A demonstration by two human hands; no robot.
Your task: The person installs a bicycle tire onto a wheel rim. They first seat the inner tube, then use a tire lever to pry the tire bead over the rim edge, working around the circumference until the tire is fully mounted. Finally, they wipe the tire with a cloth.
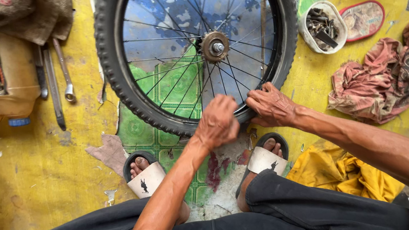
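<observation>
Beside rag (390,76) and spanners (56,75), both hands (243,115) clenched on wheel (124,88) rim.

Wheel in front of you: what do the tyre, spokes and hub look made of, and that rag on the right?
Tyre: black rubber, matte, knobby tread blocks. Spokes: thin metal wire, probably steel, dull grey with faint glints. Hub: metal, tarnished brownish, shinier axle end. Rag: soft woven cloth, faded red, crumpled folds. Left hand and right hand rest at the rim.
</observation>
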